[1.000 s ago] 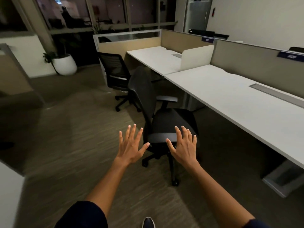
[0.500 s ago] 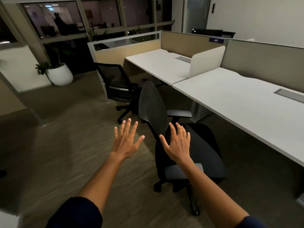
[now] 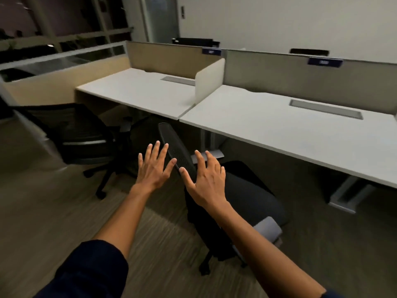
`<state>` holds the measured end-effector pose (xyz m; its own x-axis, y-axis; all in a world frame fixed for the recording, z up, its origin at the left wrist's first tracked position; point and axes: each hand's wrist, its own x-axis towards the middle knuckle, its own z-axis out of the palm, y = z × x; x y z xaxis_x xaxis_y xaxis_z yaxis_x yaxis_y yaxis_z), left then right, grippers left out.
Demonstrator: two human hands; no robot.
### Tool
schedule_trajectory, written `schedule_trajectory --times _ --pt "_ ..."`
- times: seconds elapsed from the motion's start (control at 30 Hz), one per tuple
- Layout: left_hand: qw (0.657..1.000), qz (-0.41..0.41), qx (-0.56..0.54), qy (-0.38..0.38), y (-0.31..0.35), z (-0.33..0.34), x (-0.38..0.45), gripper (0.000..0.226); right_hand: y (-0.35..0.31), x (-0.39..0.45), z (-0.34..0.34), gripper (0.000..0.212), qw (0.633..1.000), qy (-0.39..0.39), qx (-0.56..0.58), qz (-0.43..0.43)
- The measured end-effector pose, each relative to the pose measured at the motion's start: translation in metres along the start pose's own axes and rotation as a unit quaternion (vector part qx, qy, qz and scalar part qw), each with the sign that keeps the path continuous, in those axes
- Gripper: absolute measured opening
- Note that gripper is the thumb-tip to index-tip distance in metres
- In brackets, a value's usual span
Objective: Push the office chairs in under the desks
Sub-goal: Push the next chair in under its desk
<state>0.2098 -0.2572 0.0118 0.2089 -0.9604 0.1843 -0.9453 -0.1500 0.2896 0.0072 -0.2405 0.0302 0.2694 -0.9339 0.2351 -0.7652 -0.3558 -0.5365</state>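
A black office chair with a mesh back stands out on the floor in front of the near white desk, its seat turned toward the right. My left hand and my right hand are both open with fingers spread, one on each side of the chair's backrest top; whether they touch it I cannot tell. A second black mesh chair stands further left, out from the far white desk.
Beige partition panels run behind both desks, and a white divider stands between them. The near desk's metal foot rests on the floor at right. Carpet stretches to the left and front. Windows and a glass rail line the far left.
The view has come closer to the near chair and turned right. Both open hands have reached the sides of its backrest top. The plant pot has left the view.
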Motion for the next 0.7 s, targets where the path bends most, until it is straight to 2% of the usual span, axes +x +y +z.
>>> schedule_trajectory --times 0.17,0.37,0.57,0.7 --pt "0.993 0.105 -0.005 -0.051 -0.027 -0.005 0.047 0.071 -0.043 0.005 0.031 0.079 0.995 -0.011 -0.039 0.091" --pt "0.981 0.175 -0.02 -0.084 -0.042 0.001 0.09 0.071 -0.046 0.009 0.044 0.08 0.975 0.019 -0.11 0.195" --pt "0.968 0.224 -0.067 -0.089 -0.028 0.018 0.114 0.069 -0.034 0.011 0.042 0.086 0.956 0.038 -0.155 0.245" --pt "0.963 0.253 -0.067 -0.067 -0.022 0.022 0.127 0.076 -0.026 0.02 0.041 0.085 0.947 0.067 -0.193 0.25"
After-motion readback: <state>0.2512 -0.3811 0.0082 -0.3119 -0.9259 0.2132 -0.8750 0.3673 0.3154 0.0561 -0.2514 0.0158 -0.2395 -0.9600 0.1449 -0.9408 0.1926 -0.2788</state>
